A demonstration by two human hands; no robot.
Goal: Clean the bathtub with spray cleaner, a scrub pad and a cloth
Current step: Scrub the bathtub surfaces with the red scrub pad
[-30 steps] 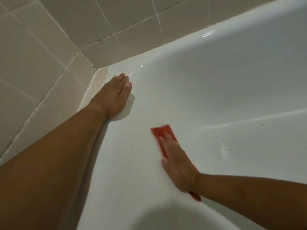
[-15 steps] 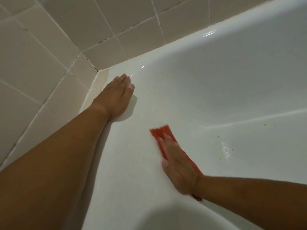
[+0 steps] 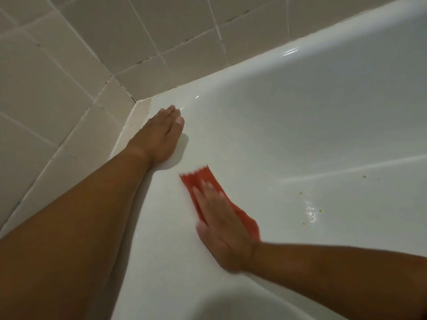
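Observation:
The white bathtub (image 3: 300, 107) fills most of the head view. My right hand (image 3: 221, 229) lies flat on a red cloth (image 3: 198, 179) and presses it against the tub's inner wall near the corner. The cloth's zigzag edge sticks out past my fingertips, and the hand and cloth are blurred. My left hand (image 3: 161, 135) rests flat on the tub's rim by the corner, fingers straight, holding nothing. No spray cleaner or scrub pad is in view.
Beige tiled walls (image 3: 69, 77) with dark-stained grout meet at the corner just beyond my left hand. A few small yellow specks (image 3: 320, 211) and a wet glint lie on the tub floor to the right of the cloth.
My right hand has slid the red cloth to the left and slightly up along the tub wall, closer to my left forearm. The left hand has stayed in place on the rim.

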